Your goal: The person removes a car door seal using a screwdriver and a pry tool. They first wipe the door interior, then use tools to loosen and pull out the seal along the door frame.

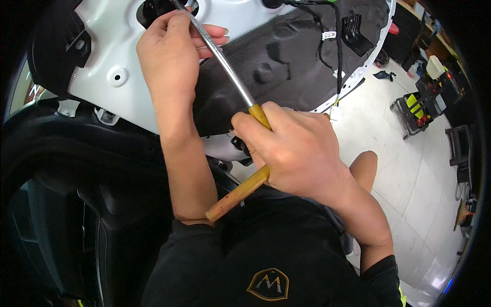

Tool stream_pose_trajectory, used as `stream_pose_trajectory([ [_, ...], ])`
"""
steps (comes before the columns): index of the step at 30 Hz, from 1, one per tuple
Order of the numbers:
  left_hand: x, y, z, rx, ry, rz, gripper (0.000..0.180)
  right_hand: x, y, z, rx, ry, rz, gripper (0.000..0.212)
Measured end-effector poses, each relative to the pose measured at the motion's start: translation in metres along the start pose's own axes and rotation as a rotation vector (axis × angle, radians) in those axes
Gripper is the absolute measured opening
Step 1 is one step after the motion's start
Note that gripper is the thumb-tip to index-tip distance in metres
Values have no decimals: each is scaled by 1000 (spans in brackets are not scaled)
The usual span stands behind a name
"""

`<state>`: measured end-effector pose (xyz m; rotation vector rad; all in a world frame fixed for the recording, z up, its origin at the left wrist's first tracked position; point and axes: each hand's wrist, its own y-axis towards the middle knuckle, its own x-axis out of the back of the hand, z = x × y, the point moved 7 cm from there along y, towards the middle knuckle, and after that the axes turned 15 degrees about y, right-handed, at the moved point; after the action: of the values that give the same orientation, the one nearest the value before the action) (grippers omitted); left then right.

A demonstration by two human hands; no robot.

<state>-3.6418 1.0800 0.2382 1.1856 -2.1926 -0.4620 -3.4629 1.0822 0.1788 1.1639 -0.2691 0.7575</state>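
Plainly, one long metal rod [225, 64] sits at the centre of the work, slanting from upper left to lower right across a white vehicle panel [112, 56]. Its far end reaches a dark opening [152, 14] at the top edge; the tip itself is lost in there, so its shape and contact cannot be judged.

Key relation: the rod lies between the two hands, long axis running from the left one down to the right one. Left hand [171, 46] is nearer the tip, beside the opening, fingers curled around or behind the shaft; cannot tell how firmly. Right hand [302, 148] is clamped on the near end, with yellow grip [260, 115] showing above the fist and a yellow-brown crossbar [238, 194] jutting out below, toward the left forearm. Hands well apart.

Count: one rod, one crossbar, two hands. On the panel: one small round hole [118, 77], one dark grey sheet [225, 97] right of the left hand, one black bracket [354, 36], one white tag [329, 35] on black cable.

Farther out: one black seat [56, 225] at lower left; one wheeled cart [413, 113] on pale floor [404, 174] at right.
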Motion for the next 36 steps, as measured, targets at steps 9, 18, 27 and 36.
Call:
stream_pose_trajectory([
  [9,-5,-2,-1,108,13,-32,35,-17,-10,-30,-330,1435,-317,25],
  [18,-35,-60,7,222,-782,534,33,-32,-14,-3,-318,2397,-553,38],
  [27,-60,-60,2,203,-1231,601,32,-16,-8,-6,-319,2491,-529,39],
  [36,-117,-128,-58,-2,-1130,782,41,100,-203,-68,-291,1715,-159,35],
])
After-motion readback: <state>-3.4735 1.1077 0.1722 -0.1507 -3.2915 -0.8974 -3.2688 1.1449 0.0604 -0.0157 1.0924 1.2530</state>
